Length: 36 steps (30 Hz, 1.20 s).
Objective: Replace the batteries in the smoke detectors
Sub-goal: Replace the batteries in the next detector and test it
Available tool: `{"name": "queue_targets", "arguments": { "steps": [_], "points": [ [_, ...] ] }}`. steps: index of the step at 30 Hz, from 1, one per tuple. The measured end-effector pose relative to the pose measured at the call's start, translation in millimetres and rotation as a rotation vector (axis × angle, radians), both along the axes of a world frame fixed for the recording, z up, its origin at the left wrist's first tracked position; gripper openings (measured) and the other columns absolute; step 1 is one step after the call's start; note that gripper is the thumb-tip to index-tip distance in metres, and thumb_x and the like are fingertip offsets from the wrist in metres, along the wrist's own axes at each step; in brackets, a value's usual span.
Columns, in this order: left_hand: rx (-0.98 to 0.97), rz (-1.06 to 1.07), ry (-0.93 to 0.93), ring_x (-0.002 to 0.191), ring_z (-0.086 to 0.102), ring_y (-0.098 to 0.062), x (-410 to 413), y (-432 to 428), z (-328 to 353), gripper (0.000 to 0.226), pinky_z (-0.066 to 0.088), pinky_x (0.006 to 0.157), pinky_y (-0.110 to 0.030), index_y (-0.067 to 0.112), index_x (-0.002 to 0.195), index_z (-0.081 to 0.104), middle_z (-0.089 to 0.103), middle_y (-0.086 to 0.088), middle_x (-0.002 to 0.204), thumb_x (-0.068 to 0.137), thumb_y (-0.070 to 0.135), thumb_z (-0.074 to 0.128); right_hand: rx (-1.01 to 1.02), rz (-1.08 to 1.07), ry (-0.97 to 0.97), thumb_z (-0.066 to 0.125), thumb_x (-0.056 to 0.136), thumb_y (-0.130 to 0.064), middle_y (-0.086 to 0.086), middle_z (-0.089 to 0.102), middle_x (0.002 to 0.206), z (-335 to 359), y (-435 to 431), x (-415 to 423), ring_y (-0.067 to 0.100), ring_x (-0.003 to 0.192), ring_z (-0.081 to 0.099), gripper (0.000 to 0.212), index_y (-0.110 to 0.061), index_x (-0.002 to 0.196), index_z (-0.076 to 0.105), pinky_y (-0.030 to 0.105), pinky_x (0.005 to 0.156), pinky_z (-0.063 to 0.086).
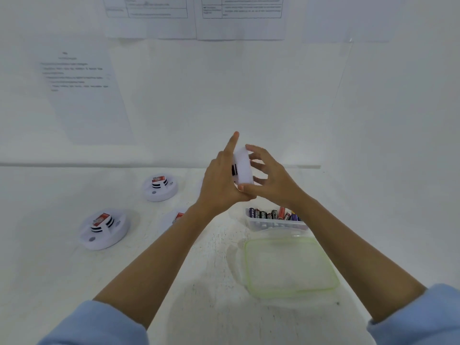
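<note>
A white round smoke detector (242, 168) is held on edge above the table between both hands. My left hand (221, 183) presses its near face, index finger pointing up. My right hand (267, 176) grips its far side with curled fingers. Two more white detectors lie on the table at the left, one (159, 188) further back and one (104, 229) nearer, each with a red label. A third detector (174, 217) is mostly hidden behind my left forearm. A clear box of batteries (275, 219) sits under my right wrist.
A clear lid with a green rim (291, 266) lies on the white table (199, 295) in front of the battery box. Printed sheets (82, 95) hang on the white wall behind. My blue sleeves fill the bottom corners.
</note>
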<state>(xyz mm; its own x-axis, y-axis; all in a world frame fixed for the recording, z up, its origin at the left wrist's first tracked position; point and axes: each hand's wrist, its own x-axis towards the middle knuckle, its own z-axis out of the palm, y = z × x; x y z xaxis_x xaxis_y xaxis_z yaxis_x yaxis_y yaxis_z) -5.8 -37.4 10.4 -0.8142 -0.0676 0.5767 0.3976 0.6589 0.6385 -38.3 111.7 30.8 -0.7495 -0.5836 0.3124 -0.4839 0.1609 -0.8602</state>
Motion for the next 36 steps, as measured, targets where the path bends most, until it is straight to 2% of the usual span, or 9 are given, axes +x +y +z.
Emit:
{"name": "queue_targets", "arguments": {
  "steps": [4, 8, 10, 12, 14, 17, 22, 29, 36],
  "points": [
    [-0.028, -0.075, -0.012, 0.107, 0.049, -0.017, 4.4, -15.2, -0.3, 0.115, 0.043, 0.092, -0.033, 0.044, 0.134, 0.009, 0.050, -0.001, 0.123, 0.054, 0.025, 0.089, -0.157, -0.082, -0.087, 0.065, 0.075, 0.005, 0.006, 0.051, 0.126, -7.5, -23.3, 7.9, 0.023, 0.109, 0.057, 0.071, -0.034, 0.128, 0.035, 0.024, 0.076, 0.057],
    [0.144, -0.236, -0.112, 0.120, 0.041, -0.007, 14.4, -40.9, -0.9, 0.101, 0.040, 0.100, -0.024, 0.041, 0.136, 0.016, 0.039, 0.005, 0.132, 0.063, 0.020, 0.084, -0.424, -0.114, -0.447, 0.052, 0.080, 0.013, 0.012, 0.062, 0.106, -13.9, -54.1, 12.0, 0.027, 0.091, 0.065, 0.058, -0.026, 0.122, 0.045, 0.031, 0.063, 0.058],
    [0.277, -0.227, -0.174, 0.125, 0.033, -0.001, 21.6, -62.0, -0.6, 0.090, 0.035, 0.100, -0.012, 0.034, 0.140, 0.018, 0.027, 0.003, 0.142, 0.074, 0.013, 0.077, -0.468, -0.126, -0.543, 0.050, 0.081, 0.013, 0.010, 0.062, 0.105, -17.5, -71.8, 13.1, 0.027, 0.092, 0.063, 0.058, -0.024, 0.125, 0.047, 0.033, 0.065, 0.057],
    [0.385, -0.166, -0.281, 0.132, 0.026, -0.009, 26.5, -91.0, -1.7, 0.079, 0.031, 0.104, -0.020, 0.037, 0.141, 0.018, 0.018, 0.001, 0.148, 0.084, 0.015, 0.067, -0.486, -0.146, -0.591, 0.048, 0.080, 0.014, 0.011, 0.060, 0.110, -21.9, -91.8, 15.7, 0.030, 0.100, 0.059, 0.059, -0.025, 0.126, 0.048, 0.039, 0.073, 0.055],
    [0.525, -0.161, -0.442, 0.129, 0.034, -0.021, 30.5, -125.6, -2.8, 0.071, 0.035, 0.103, -0.035, 0.045, 0.135, 0.022, 0.024, -0.005, 0.146, 0.086, 0.016, 0.064, -0.540, -0.150, -0.652, 0.045, 0.080, 0.015, 0.011, 0.058, 0.117, -23.6, -114.9, 20.1, 0.030, 0.103, 0.057, 0.061, -0.025, 0.127, 0.048, 0.037, 0.071, 0.055],
    [0.751, -0.321, -0.622, 0.102, 0.059, -0.024, 40.8, -169.1, -4.0, 0.059, 0.047, 0.090, -0.034, 0.043, 0.128, 0.031, 0.053, -0.007, 0.124, 0.088, 0.010, 0.059, -0.585, -0.102, -0.705, 0.042, 0.082, 0.014, 0.008, 0.057, 0.121, -23.9, -150.6, 27.8, 0.027, 0.101, 0.059, 0.063, -0.024, 0.133, 0.045, 0.034, 0.071, 0.055],
    [0.830, -0.340, -0.631, 0.099, 0.063, -0.024, 53.8, -223.9, -7.2, 0.056, 0.056, 0.079, -0.030, 0.032, 0.135, 0.034, 0.057, -0.006, 0.122, 0.091, 0.004, 0.053, -0.558, -0.028, -0.751, 0.042, 0.085, 0.012, 0.006, 0.056, 0.125, -23.4, -204.2, 38.8, 0.029, 0.110, 0.056, 0.065, -0.025, 0.138, 0.038, 0.039, 0.082, 0.053],
    [0.759, -0.253, -0.588, 0.102, 0.062, -0.018, 65.6, -288.6, -22.2, 0.068, 0.056, 0.079, -0.026, 0.029, 0.141, 0.030, 0.056, -0.006, 0.123, 0.088, -0.004, 0.056, -0.143, 0.027, -0.693, 0.065, 0.079, 0.002, 0.004, 0.048, 0.136, -32.3, -266.4, 47.2, 0.030, 0.110, 0.057, 0.088, -0.038, 0.143, 0.019, 0.037, 0.075, 0.057],
    [0.730, -0.212, -0.569, 0.106, 0.057, -0.019, 65.8, -336.6, -40.7, 0.074, 0.056, 0.070, -0.019, 0.030, 0.140, 0.031, 0.048, -0.012, 0.129, 0.083, -0.007, 0.060, -0.159, -0.034, -0.663, 0.066, 0.073, 0.013, 0.010, 0.040, 0.142, -48.3, -326.4, 46.2, 0.030, 0.106, 0.056, 0.093, -0.029, 0.144, 0.022, 0.041, 0.076, 0.054]
  ]
}}
